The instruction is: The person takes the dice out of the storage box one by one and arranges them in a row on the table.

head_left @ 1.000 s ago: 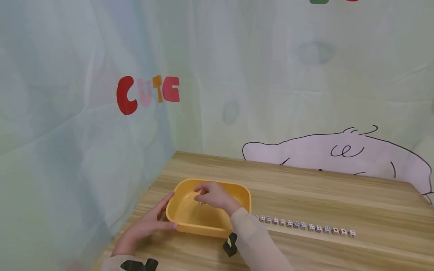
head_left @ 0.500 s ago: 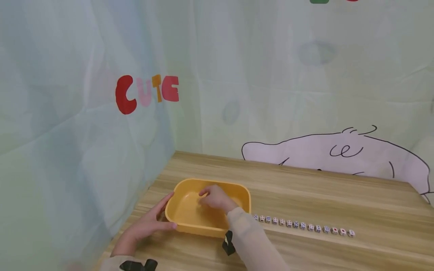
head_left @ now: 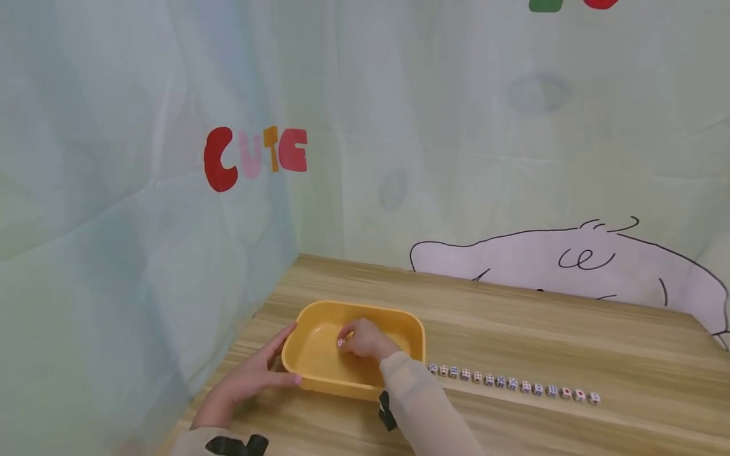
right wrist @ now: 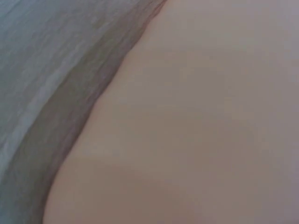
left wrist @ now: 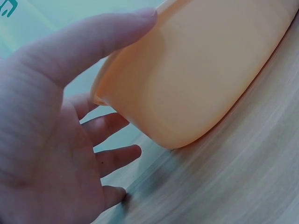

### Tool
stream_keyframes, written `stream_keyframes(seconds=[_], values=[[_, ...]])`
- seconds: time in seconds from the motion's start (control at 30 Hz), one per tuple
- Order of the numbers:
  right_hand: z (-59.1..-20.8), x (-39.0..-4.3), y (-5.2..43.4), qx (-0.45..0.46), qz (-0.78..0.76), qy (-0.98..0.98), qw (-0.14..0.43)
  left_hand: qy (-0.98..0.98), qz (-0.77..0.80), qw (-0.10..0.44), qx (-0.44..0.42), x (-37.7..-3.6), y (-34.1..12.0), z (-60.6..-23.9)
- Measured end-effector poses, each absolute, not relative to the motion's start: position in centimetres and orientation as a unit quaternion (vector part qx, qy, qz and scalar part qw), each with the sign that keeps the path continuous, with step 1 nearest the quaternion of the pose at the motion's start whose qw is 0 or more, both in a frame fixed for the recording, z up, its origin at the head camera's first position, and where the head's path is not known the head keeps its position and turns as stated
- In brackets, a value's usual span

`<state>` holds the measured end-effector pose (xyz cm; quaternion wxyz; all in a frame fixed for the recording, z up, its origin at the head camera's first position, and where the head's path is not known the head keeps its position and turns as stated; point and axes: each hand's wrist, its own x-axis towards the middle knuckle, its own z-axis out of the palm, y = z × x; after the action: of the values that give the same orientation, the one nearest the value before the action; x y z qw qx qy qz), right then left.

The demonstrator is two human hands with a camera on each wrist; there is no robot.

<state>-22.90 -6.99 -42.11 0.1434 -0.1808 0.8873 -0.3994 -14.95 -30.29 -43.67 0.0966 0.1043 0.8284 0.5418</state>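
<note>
A: What was on the left side?

B: The left hand (head_left: 251,380) was there, on the table (head_left: 570,329). Its fingers were straight and relaxed. They lay against the left wall of the tray (head_left: 305,380), and the thumb touched the rim. The left wrist view showed the same: the palm (left wrist: 42,154) open beside the tray (left wrist: 201,79), gripping nothing.

A: And inside the tray?

B: The right hand (head_left: 367,341) was down in the tray, with curled fingers. A small die (head_left: 341,342) with red dots was at its fingertips, and the hand seemed to pinch it. The right wrist view was too close and blurred; I could not tell anything from it.

A: Where did the tray stand?

B: On the table, near the left curtain, flat on its bottom.

A: What was to the right?

B: A row of dice (head_left: 513,384) lay on the table in one line. It began just beside the right wall of the tray and ran to the right.
</note>
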Motion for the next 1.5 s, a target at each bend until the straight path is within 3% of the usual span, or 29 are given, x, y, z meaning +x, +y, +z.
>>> stream_keyframes(seconds=[0.37,0.63,1.0,1.5], values=[[-42.0,-22.9,-6.2,-0.236,-0.377,0.894,0.059,0.826,0.542,0.119,0.104,-14.7,-29.6,-43.7],[-39.2,-21.8,-3.0,-0.273,-0.401,0.874,0.030,0.823,0.546,0.123,0.097,-15.2,-29.1,-44.1],[-36.1,-19.0,8.8,-0.290,-0.365,0.884,-0.041,0.820,0.551,0.113,0.107,-15.2,-29.5,-43.8],[-37.4,-16.2,26.2,-0.204,-0.302,0.930,-0.053,0.830,0.536,0.113,0.109,-15.3,-30.0,-43.3]])
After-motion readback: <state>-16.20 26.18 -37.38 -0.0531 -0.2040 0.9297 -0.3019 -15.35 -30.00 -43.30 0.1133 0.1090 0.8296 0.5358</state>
